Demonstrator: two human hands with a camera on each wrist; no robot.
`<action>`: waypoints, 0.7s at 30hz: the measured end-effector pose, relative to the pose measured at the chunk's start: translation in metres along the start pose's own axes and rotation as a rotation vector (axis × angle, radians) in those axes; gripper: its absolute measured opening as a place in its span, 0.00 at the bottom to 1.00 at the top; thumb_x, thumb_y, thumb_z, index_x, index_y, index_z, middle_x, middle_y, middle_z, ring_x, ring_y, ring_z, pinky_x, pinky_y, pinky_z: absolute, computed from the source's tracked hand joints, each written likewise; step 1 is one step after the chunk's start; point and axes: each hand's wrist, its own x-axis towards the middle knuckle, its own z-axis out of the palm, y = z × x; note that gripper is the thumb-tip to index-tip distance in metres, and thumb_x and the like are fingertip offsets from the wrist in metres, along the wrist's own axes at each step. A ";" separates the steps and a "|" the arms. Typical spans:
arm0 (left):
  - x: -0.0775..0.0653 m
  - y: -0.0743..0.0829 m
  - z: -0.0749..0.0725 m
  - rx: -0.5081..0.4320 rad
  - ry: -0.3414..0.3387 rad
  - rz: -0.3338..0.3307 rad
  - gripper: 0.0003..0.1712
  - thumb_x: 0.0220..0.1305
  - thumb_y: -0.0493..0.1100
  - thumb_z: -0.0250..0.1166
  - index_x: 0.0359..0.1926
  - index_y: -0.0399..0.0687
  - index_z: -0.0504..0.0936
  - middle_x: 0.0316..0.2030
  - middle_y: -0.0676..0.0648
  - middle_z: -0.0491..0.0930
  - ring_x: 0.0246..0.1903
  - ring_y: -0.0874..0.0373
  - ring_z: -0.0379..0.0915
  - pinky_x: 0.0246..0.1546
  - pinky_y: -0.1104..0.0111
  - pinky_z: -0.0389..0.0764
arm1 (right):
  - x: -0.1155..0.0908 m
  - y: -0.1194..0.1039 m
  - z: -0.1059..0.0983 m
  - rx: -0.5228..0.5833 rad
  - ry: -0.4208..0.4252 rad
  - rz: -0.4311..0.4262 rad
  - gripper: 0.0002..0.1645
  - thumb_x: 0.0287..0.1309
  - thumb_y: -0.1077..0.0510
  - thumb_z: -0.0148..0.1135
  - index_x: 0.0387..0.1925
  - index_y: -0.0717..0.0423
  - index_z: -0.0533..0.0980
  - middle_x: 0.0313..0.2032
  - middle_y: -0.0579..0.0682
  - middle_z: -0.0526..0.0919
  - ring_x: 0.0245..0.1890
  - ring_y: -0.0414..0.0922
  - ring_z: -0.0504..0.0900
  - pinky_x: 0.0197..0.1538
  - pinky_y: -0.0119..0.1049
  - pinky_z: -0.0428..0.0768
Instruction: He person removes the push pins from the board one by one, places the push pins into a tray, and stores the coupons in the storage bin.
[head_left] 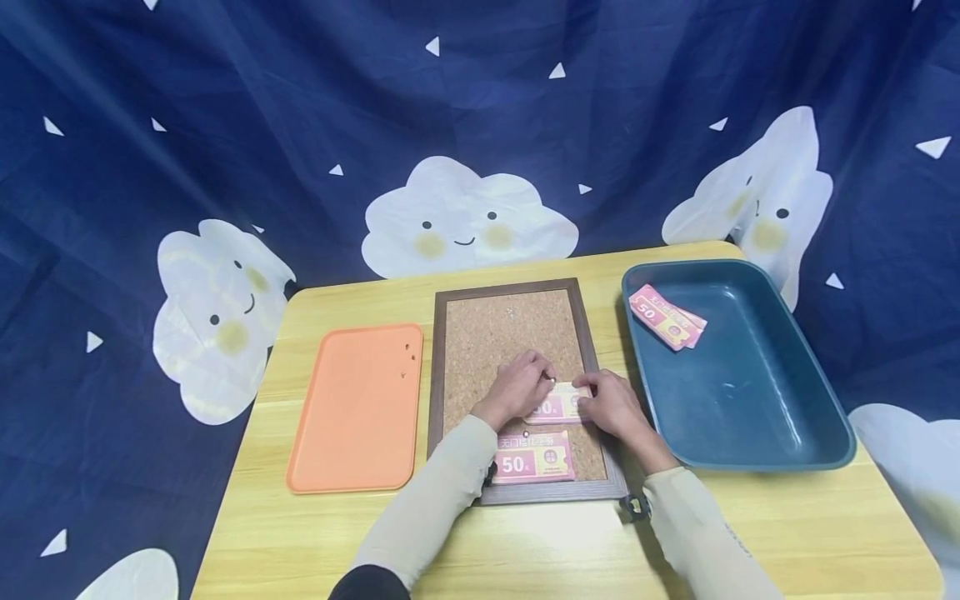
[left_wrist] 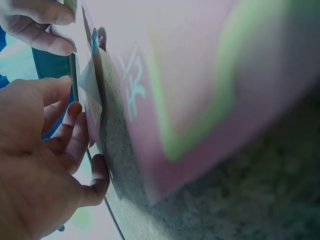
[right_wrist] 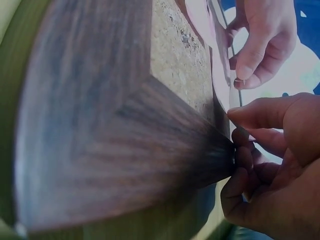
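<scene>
A cork board (head_left: 480, 350) in a dark wooden frame lies on the table. On its lower part is a pink-and-yellow coupon (head_left: 534, 463), with a pushpin (head_left: 527, 433) at its top edge. Just above it, my right hand (head_left: 613, 404) holds a second coupon (head_left: 550, 407) by its right end, thumb and fingers pinching it near the frame. My left hand (head_left: 519, 386) is at that coupon's top left. Between its thumb and index finger it pinches a small pushpin (right_wrist: 241, 80), whose thin point shows in the right wrist view.
An orange tray (head_left: 352, 408) with several small pins (head_left: 407, 347) lies left of the board. On the right stands a deep blue bin (head_left: 750, 392) with more coupons (head_left: 666, 318) at its upper left. Behind the table hangs a dark blue cloud-patterned curtain (head_left: 300, 100).
</scene>
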 end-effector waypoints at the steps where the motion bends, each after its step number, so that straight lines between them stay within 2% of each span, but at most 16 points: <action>1: 0.000 0.000 0.000 0.000 -0.004 -0.001 0.11 0.69 0.51 0.55 0.46 0.59 0.81 0.53 0.56 0.75 0.55 0.60 0.70 0.50 0.59 0.72 | 0.000 0.000 0.000 0.000 0.002 -0.004 0.17 0.49 0.62 0.64 0.44 0.54 0.82 0.44 0.57 0.82 0.43 0.51 0.77 0.45 0.48 0.74; 6: -0.002 0.000 -0.002 0.020 -0.014 0.006 0.10 0.68 0.51 0.55 0.45 0.59 0.80 0.53 0.56 0.74 0.56 0.60 0.69 0.53 0.56 0.71 | -0.002 -0.001 -0.001 -0.001 0.011 -0.011 0.16 0.50 0.61 0.65 0.44 0.54 0.82 0.43 0.57 0.82 0.42 0.51 0.77 0.44 0.48 0.74; 14: -0.005 -0.005 -0.005 0.062 0.050 0.058 0.11 0.64 0.51 0.57 0.45 0.59 0.82 0.53 0.56 0.77 0.55 0.60 0.72 0.56 0.57 0.72 | -0.003 -0.003 -0.002 0.004 0.027 -0.013 0.17 0.51 0.59 0.66 0.45 0.54 0.82 0.40 0.55 0.81 0.39 0.49 0.76 0.41 0.45 0.73; 21: -0.009 -0.010 -0.009 0.025 0.090 0.077 0.11 0.62 0.52 0.58 0.43 0.60 0.82 0.52 0.58 0.77 0.54 0.60 0.72 0.55 0.58 0.71 | -0.006 -0.011 -0.007 0.029 0.038 -0.004 0.18 0.52 0.59 0.65 0.47 0.53 0.82 0.43 0.56 0.81 0.43 0.51 0.77 0.45 0.47 0.73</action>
